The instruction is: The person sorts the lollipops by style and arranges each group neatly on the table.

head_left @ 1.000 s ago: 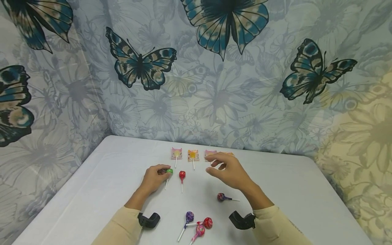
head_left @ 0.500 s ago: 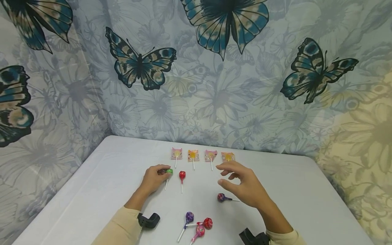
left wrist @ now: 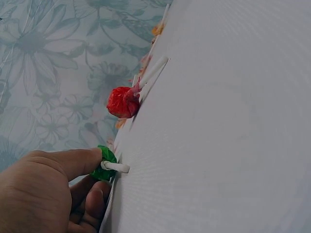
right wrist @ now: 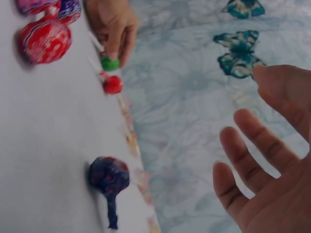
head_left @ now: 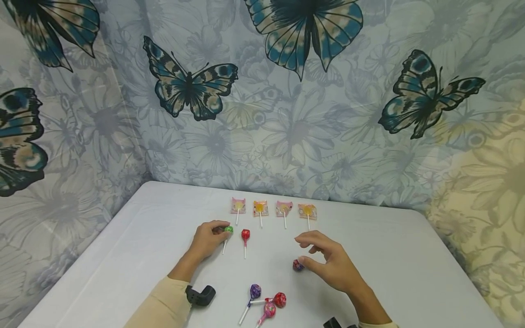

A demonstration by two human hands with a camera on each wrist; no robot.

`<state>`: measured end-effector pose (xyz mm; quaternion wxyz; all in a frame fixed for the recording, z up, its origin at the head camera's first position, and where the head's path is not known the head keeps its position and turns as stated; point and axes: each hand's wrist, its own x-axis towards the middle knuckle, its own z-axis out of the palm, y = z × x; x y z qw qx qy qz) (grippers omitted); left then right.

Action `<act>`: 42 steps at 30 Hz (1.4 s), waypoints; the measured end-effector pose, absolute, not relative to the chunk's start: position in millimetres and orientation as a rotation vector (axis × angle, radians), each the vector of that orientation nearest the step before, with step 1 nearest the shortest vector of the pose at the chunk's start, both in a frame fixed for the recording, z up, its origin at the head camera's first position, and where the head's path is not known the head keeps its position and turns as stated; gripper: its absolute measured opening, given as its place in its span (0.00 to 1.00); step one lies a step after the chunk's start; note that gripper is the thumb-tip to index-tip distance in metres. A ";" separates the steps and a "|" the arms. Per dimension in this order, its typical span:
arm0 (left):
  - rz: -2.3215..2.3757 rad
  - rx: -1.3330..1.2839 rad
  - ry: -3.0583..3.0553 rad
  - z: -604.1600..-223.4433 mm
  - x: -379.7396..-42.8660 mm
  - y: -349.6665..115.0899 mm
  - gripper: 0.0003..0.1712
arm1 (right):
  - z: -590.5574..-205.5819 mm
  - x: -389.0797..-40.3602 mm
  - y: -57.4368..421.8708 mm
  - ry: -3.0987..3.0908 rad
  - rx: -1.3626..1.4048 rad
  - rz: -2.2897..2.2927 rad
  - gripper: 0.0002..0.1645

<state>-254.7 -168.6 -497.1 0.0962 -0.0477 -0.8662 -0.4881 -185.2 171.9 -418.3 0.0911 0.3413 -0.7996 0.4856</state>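
Pinching the green lollipop (head_left: 229, 229) by its wrapped head, the left hand (head_left: 207, 238) rests at the left side of the group on the white tabletop (head_left: 164, 218), thumb and fingers pressed to the candy; the green lollipop's stick points back toward the person; just to its right lies the red lollipop (head_left: 245, 234), its stick also toward the person; beyond these, a spaced row of flat packets runs rightward, a pale yellow one (head_left: 238, 205), an orange one (head_left: 260, 208), a pink one (head_left: 284, 209) and an amber one (head_left: 307, 211), each with a white stick; nearer the person, the purple lollipop (head_left: 255, 291), the pink lollipop (head_left: 269, 310) and a second red lollipop (head_left: 280, 299) lie clustered; farther right is the dark purple lollipop (head_left: 297, 265), lying on the tabletop; beside it hovers the right hand (head_left: 330, 262), its fingers spread, holding nothing, and apart from that lollipop in the right wrist view.
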 end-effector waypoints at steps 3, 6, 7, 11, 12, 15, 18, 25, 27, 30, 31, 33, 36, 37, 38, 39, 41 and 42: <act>-1.452 -0.135 -2.569 -497.0 -254.5 -168.6 0.15 | -426.0 -186.9 173.4 -2.382 1.006 1.451 0.24; -1.454 -0.134 -2.570 -497.7 -255.0 -168.7 0.15 | -433.5 -189.2 174.3 -2.394 0.994 1.480 0.24; -1.451 -0.134 -2.571 -498.0 -255.2 -168.6 0.15 | -436.3 -190.3 174.7 -2.403 0.985 1.488 0.24; -1.444 -0.137 -2.567 -498.5 -255.3 -168.4 0.14 | -447.8 -195.1 176.9 -2.457 0.950 1.495 0.22; -1.446 -0.139 -2.565 -498.6 -255.3 -168.0 0.14 | -451.3 -196.4 177.8 -2.472 0.939 1.489 0.22; -1.455 -0.143 -2.559 -498.3 -254.8 -167.6 0.14 | -461.7 -199.2 179.2 -2.520 0.916 1.461 0.21; -1.464 -0.151 -2.556 -498.1 -254.1 -166.7 0.14 | -469.9 -200.5 179.6 -2.547 0.931 1.426 0.20; -1.465 -0.155 -2.548 -497.3 -253.4 -166.6 0.14 | -476.7 -200.0 177.3 -2.597 0.985 1.333 0.21; -1.450 -0.152 -2.549 -497.3 -253.7 -167.7 0.14 | -477.0 -200.9 176.2 -2.617 0.987 1.318 0.21; -1.442 -0.150 -2.555 -498.1 -254.2 -167.8 0.14 | -476.9 -200.8 176.2 -2.650 0.976 1.281 0.20; -1.440 -0.152 -2.555 -498.2 -254.3 -167.9 0.14 | -476.9 -200.8 176.1 -2.663 0.968 1.269 0.19; -1.438 -0.146 -2.557 -497.2 -254.1 -168.1 0.14 | -477.3 -201.1 176.1 -2.688 0.952 1.245 0.18; -1.438 -0.138 -2.555 -495.8 -253.6 -168.3 0.14 | -478.5 -201.5 175.9 -2.721 0.922 1.209 0.17; -1.435 -0.139 -2.556 -495.6 -253.5 -168.2 0.14 | -478.8 -201.6 175.9 -2.729 0.910 1.204 0.16; -1.435 -0.139 -2.556 -495.4 -253.4 -168.1 0.14 | -479.1 -201.5 175.9 -2.731 0.901 1.198 0.16; -1.437 -0.139 -2.556 -495.4 -253.4 -168.1 0.14 | -479.0 -201.3 175.8 -2.729 0.891 1.196 0.15; -1.438 -0.144 -2.559 -496.2 -253.7 -167.7 0.14 | -478.8 -200.9 176.0 -2.715 0.870 1.203 0.14; -1.440 -0.146 -2.560 -496.2 -253.7 -167.6 0.14 | -478.2 -200.6 176.1 -2.699 0.865 1.211 0.14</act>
